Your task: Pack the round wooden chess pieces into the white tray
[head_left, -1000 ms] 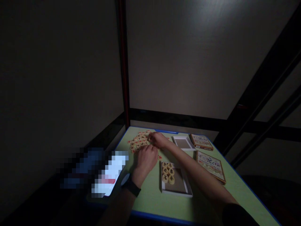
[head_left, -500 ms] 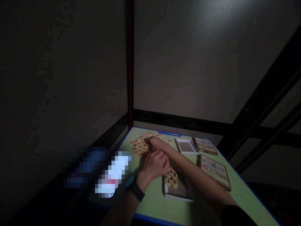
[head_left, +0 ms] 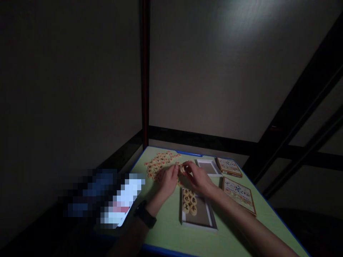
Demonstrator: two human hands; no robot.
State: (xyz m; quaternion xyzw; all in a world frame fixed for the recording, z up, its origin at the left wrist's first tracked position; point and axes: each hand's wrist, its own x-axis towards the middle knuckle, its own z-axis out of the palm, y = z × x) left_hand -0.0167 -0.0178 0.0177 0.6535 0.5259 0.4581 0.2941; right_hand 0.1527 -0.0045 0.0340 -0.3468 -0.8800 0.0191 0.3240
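Observation:
My right hand [head_left: 198, 177] pinches a pale round Chinese chess piece [head_left: 183, 169] between thumb and fingers, above the table. Close beside it, my left hand [head_left: 168, 179] is closed, with its thumb uppermost; what its fingers hold is hidden. Behind and left of it spreads a pile of Chinese chess pieces [head_left: 157, 165] with red and black characters. Nearer me lies a shallow open box [head_left: 199, 225]. Several black-marked pieces [head_left: 189, 201] sit in rows along its left side.
A second shallow box [head_left: 209, 167] lies farther back. Two printed box lids [head_left: 229, 167] [head_left: 238, 194] lie on the right of the green table [head_left: 166, 228] with its blue edge. A blurred-out bright phone-like panel [head_left: 122, 201] is at the left, and walls rise behind.
My right hand has drawn back from the pile to the right, now pinching a piece. The left hand has turned thumb-up and moved slightly forward. The view has shifted a little.

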